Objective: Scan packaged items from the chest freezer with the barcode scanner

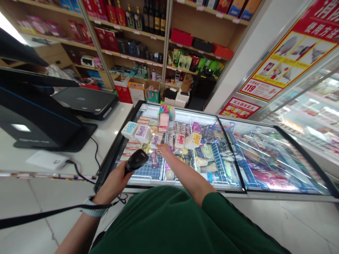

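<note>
Black scanner gripped in left hand; right hand at tub, hold unclear, past freezer edge.

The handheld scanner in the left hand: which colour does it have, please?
The scanner is black; it shows best in the head view.

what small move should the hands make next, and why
I'd probably tilt the small purple-labelled tub slightly toward the black handheld scanner: the right hand is at that tub, and the left hand grips the scanner close by, with a gap between scanner and tub.
</note>
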Demonstrator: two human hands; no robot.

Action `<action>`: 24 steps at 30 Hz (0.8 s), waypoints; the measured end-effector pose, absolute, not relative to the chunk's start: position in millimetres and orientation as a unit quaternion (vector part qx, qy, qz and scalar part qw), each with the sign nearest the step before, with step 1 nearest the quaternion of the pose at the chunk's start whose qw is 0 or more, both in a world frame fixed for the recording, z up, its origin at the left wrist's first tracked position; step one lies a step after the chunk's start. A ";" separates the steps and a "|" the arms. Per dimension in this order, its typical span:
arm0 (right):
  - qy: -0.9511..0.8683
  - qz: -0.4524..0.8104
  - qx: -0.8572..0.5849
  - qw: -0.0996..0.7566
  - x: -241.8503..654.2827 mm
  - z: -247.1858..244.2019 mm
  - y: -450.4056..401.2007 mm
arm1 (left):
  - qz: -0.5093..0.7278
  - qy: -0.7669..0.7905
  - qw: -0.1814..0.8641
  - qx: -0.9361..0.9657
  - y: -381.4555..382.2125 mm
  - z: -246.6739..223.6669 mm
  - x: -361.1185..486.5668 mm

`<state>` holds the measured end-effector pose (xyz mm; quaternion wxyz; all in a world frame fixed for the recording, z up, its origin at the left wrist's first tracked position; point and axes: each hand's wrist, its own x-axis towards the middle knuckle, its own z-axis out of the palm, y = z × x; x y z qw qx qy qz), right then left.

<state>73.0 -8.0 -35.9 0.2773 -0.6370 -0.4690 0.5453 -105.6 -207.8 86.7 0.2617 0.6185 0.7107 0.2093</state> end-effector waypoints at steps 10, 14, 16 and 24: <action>-0.325 0.596 -0.677 0.285 81.9 -26.5 -11.2 | 0.202 0.704 0.276 0.622 -203.5 93.0 -102.2; -0.330 0.585 -0.667 0.322 96.7 -20.9 -20.7 | 0.186 0.708 0.272 0.625 -198.9 93.8 -101.5; -0.343 0.572 -0.663 0.339 105.7 -17.6 -25.9 | 0.190 0.704 0.259 0.633 -195.5 92.5 -101.1; -0.472 0.472 -0.641 0.379 143.4 -12.1 -40.5 | 0.165 0.683 0.188 0.686 -178.7 95.5 -83.1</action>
